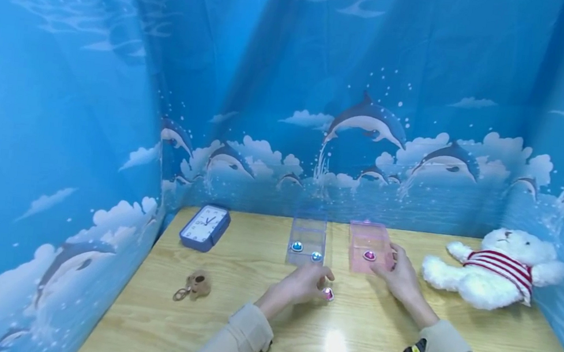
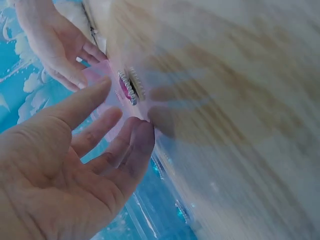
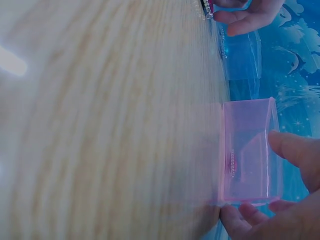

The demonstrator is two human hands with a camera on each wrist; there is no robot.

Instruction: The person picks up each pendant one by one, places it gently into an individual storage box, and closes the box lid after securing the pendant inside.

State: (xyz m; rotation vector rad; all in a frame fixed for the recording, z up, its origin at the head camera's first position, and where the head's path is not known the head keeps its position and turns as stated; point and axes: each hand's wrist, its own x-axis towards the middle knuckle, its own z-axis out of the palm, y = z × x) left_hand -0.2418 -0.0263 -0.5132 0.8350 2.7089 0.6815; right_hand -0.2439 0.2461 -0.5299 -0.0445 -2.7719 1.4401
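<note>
My left hand is beside a pink gem with a beaded rim on the table. In the left wrist view its thumb and loosely bent fingers are apart, and that gem shows beyond them. With thumb and fingers at its sides, my right hand holds a clear pink box. Another pink gem lies inside this box. Just ahead of my left hand is a clear blue box holding two blue gems.
A blue clock lies at the back left, with a brown plush keychain nearer me. On the right lies a white teddy bear in a striped shirt. A dolphin-print curtain encloses the wooden table.
</note>
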